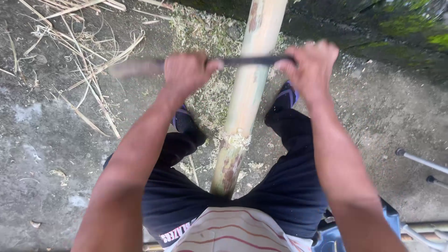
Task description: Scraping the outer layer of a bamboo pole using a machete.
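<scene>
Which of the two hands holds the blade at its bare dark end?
The right hand: it grips the blade's thin dark end; the left hand grips by the blurred lighter end.

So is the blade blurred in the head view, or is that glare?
Head view: motion blur, not glare; the blade smears most left of the left hand, the right hand is slightly soft, the bamboo pole sharp; light is flat daylight, no hard shadows.
</scene>
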